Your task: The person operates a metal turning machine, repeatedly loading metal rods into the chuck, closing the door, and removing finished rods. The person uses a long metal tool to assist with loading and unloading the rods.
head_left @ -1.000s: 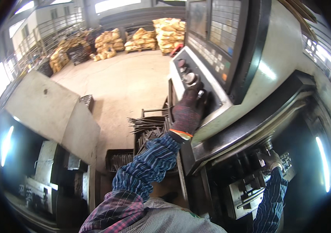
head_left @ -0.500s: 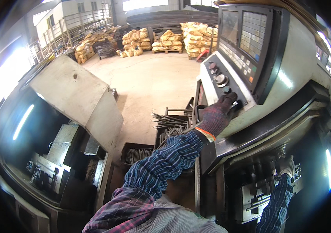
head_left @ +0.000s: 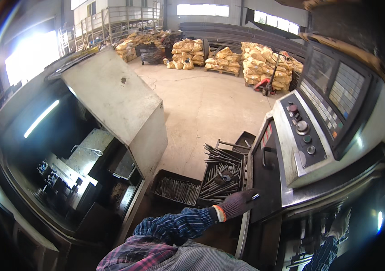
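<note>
My left hand (head_left: 238,204), in a dark knitted glove with an orange-edged cuff, is closed. From its fingertips pokes the bright end of a small metal piece (head_left: 255,196); the rest is covered by the glove. The hand hovers beside the near end of a black bin of metal rods (head_left: 222,178), below the control panel (head_left: 305,131) and its knobs. At the lower right, my right hand (head_left: 338,226), in a pale glove, reaches into the right-hand machine (head_left: 301,246). It is dim and smeared there, so its fingers cannot be read.
A second bin with thinner rods (head_left: 176,189) sits left of the first. The left machine (head_left: 124,90) stands with its lit interior exposed. Further back are stacked yellow sacks (head_left: 264,65) on pallets and a red pallet jack (head_left: 264,86).
My left hand has come down from the panel's lower button to beside the rod bin, still holding the metal piece. The view has swung left. My right hand stays in the machine.
</note>
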A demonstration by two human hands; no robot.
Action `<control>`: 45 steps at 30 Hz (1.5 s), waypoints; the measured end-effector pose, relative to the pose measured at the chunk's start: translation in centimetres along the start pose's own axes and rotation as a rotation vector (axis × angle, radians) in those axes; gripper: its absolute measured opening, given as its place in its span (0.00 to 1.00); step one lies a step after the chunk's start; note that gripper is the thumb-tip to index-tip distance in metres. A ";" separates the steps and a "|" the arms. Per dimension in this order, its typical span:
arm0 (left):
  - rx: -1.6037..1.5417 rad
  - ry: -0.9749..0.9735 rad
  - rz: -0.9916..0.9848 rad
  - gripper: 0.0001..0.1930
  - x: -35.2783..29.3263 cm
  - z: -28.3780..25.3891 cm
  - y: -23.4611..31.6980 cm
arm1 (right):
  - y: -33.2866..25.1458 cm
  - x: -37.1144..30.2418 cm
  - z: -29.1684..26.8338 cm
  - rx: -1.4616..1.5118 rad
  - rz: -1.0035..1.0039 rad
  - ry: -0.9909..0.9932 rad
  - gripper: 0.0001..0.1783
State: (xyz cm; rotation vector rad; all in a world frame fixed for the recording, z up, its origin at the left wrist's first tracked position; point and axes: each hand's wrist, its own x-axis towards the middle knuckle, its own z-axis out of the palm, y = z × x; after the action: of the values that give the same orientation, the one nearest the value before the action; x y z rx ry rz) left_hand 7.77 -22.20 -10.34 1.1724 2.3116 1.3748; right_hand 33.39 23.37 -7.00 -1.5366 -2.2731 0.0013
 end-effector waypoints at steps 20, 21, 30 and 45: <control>-0.897 0.300 -0.042 0.20 -17.2 -23.1 -2.4 | -43.6 -41.7 0.0 0.988 -1.505 -0.700 0.14; -0.874 0.335 -0.023 0.20 -18.6 -23.9 -3.0 | -44.7 -43.2 1.1 1.017 -1.436 -0.863 0.11; -0.721 0.916 -0.059 0.31 -29.4 -30.4 -1.2 | -60.9 -49.6 0.5 1.225 -1.478 -1.670 0.15; -0.299 1.866 -0.368 0.23 -38.8 -40.6 -6.6 | -95.7 -54.9 -13.0 1.211 -1.148 -2.629 0.35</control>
State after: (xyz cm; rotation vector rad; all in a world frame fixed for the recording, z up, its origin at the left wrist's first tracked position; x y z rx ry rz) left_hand 8.37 -78.14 -1.72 -1.2623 2.4064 3.0076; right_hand -30.21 -66.38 8.20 -0.9044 0.9320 -1.7320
